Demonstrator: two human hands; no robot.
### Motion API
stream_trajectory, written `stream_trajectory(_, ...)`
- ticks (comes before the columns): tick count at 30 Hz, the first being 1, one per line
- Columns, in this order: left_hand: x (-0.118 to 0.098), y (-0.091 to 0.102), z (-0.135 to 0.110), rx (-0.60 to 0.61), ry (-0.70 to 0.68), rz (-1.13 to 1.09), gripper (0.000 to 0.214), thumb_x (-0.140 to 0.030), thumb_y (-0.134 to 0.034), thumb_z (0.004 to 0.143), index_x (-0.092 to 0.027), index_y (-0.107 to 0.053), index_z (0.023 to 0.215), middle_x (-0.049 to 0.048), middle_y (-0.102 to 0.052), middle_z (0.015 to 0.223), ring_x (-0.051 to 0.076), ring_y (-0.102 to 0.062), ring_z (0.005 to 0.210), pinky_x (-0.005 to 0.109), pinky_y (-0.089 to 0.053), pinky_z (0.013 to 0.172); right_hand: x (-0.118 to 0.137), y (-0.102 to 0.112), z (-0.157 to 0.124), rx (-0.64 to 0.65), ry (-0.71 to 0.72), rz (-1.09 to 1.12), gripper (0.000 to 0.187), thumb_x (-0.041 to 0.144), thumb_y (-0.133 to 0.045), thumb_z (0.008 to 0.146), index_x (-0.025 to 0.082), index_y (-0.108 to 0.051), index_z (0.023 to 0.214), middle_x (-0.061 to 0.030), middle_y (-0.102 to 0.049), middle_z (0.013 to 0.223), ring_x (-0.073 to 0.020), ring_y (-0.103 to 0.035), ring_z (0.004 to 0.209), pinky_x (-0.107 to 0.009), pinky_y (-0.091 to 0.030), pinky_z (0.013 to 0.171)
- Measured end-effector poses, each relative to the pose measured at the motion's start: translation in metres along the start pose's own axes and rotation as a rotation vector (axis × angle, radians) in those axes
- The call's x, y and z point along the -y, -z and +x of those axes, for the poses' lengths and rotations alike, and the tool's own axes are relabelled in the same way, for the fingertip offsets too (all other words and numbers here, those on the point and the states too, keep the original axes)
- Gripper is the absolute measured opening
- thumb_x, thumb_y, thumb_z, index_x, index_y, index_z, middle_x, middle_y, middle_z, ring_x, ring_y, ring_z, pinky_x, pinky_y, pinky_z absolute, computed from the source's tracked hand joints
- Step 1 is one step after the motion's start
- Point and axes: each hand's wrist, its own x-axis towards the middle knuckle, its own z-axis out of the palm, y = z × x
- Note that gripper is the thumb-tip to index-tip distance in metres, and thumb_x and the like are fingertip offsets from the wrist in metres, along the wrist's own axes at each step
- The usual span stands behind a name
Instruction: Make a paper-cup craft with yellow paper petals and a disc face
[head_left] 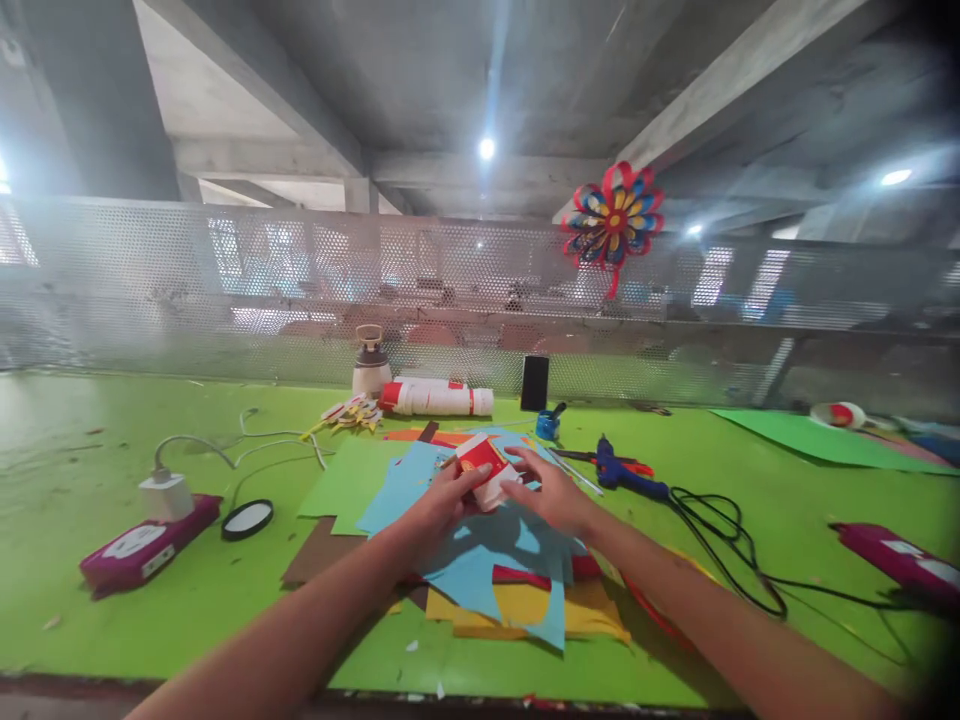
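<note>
My left hand (455, 492) is closed on a small red and white carton (480, 462), its thumb lying across the red face. My right hand (553, 488) is at the carton's right side with fingers curved and apart; whether its fingertips touch the carton is hard to tell. Beneath both hands lie overlapping light blue sheets (465, 560), cut in irregular shapes. Yellow pieces (540, 608) and a brown piece (319, 555) stick out from under the blue ones, and a green sheet (349, 475) lies to the left.
A blue glue gun (630, 480) with a black cable lies right, near a blue jar (547, 425). Red-white cups (442, 399) lie behind. A phone (535, 383) leans upright against the mesh screen (300, 290). On the left are a power strip (150, 545) and a round mirror (247, 519).
</note>
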Motion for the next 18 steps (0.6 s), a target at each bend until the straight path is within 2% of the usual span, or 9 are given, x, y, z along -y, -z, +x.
stream_trajectory(4, -0.008, -0.016, -0.003, 0.029, -0.005, 0.076, 0.045, -0.037, -0.074, 0.068, -0.014, -0.062, 0.105, 0.0113, -0.069, 0.094, 0.019, -0.064, 0.079, 0.028, -0.050, 0.070, -0.002, -0.003, -0.009, -0.042, 0.059, -0.020, 0.059, 0.047, -0.065, 0.076, 0.020, -0.051, 0.127, -0.0098, -0.063, 0.116, -0.0240, -0.062, 0.097, -0.037, -0.049, 0.083)
stream_trajectory(8, -0.014, -0.025, 0.005, 0.036, 0.003, 0.139, 0.043, -0.037, -0.076, 0.067, -0.013, -0.063, 0.100, 0.0109, -0.069, 0.089, 0.019, -0.064, 0.077, 0.028, -0.049, 0.068, -0.003, 0.001, -0.008, -0.095, 0.112, -0.013, 0.056, 0.047, -0.060, 0.079, 0.018, -0.051, 0.126, -0.0104, -0.063, 0.118, -0.0246, -0.061, 0.100, -0.037, -0.049, 0.084)
stream_trajectory(15, 0.004, -0.042, 0.016, 0.039, -0.027, 0.115, 0.045, -0.036, -0.072, 0.071, -0.016, -0.060, 0.109, 0.0112, -0.069, 0.099, 0.021, -0.065, 0.087, 0.030, -0.050, 0.074, -0.013, 0.006, -0.016, -0.198, 0.118, -0.038, 0.062, 0.042, -0.066, 0.074, 0.020, -0.049, 0.129, -0.0113, -0.059, 0.124, -0.0284, -0.056, 0.111, -0.042, -0.046, 0.092)
stream_trajectory(18, 0.007, -0.043, 0.015, 0.043, -0.053, 0.085, 0.045, -0.034, -0.069, 0.075, -0.015, -0.058, 0.114, 0.0122, -0.067, 0.107, 0.022, -0.064, 0.094, 0.028, -0.049, 0.076, -0.010, 0.003, -0.019, -0.218, 0.113, -0.054, 0.066, 0.041, -0.067, 0.073, 0.022, -0.047, 0.132, -0.0117, -0.056, 0.128, -0.0291, -0.055, 0.112, -0.043, -0.046, 0.092)
